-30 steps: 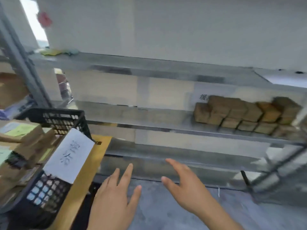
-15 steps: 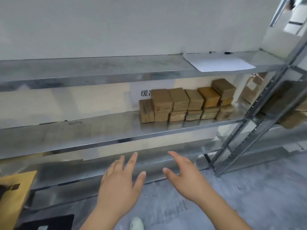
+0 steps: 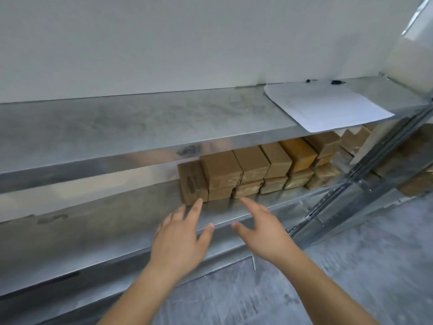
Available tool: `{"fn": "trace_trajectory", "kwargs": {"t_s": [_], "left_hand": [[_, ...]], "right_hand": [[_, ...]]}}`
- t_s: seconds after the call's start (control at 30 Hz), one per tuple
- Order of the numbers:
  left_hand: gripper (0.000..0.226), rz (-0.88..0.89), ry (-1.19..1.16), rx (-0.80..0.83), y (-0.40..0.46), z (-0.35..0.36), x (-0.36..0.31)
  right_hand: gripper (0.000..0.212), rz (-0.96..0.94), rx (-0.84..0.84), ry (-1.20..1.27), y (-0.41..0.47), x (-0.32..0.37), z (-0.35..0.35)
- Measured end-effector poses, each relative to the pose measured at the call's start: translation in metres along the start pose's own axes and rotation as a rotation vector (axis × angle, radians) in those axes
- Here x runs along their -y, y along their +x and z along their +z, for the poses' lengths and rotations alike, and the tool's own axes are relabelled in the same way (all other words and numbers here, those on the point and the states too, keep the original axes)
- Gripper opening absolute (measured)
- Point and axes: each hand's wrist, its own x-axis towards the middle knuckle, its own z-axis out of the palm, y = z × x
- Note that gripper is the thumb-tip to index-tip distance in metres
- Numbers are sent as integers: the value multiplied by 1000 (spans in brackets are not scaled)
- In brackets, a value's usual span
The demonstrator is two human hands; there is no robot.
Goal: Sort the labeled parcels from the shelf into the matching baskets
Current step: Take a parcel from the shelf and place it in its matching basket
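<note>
Lower centre of frame, we have both hands out over the front lip of the middle shelf [image 3: 117,221], empty: left hand [image 3: 180,240] with fingers spread and straight, right hand [image 3: 262,231] likewise relaxed, thumb out. Just beyond the fingertips, up and slightly right, sits the parcels [image 3: 257,170] block, brown cartons stacked two high. The row's long axis runs from frame centre toward the right upright [image 3: 365,174], angling away from us. The leftmost parcel [image 3: 192,181] stands on end, dark label facing us, nearest the left hand's fingers, not touching. Each carton's long side points back toward the wall. Further up, a white sheet [image 3: 328,109] lies on the top shelf. No baskets in view.
</note>
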Motion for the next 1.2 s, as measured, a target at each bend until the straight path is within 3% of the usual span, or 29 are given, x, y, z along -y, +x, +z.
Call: {"fn": "trace_trajectory", "kwargs": {"t_s": [0.37,0.5,0.7,0.8,0.87,0.9,0.97,1.0,1.1,1.13,1.2], "left_hand": [[61,-25,-180,27,129,2,-31],[38,-143,-291,-43,161,2,-51],[18,-394,-469,29,183,13,-74],[29,-454,-317,12,173,7,-85],[49,-431,-236,-81,155,2,-91],[48,-453,-297,-135,144,1,-91],[22,-511,-472,-251,122,1,-90],[29,-533,-492,-262,112,2,-91],[101,-574,-512,-183,82,5,-94],[111,-581,-534,-182,72,8,-93],[106,-606,-551,-213,52,12,-88]], "right_hand": [[63,-18,-72,-96,139,-5,-8],[47,-54,-102,-97,177,-10,-3],[22,-34,-41,-93,202,-16,-5],[44,-151,-44,-41,195,-14,-16],[44,-182,18,-39,185,-14,-28],[42,-147,104,-43,179,-16,-32],[38,-108,252,1,172,-17,-37],[41,-116,296,22,169,-16,-37],[66,-183,410,11,158,0,-32],[77,-218,448,-8,152,5,-29],[91,-308,509,-81,140,15,-22]]}}
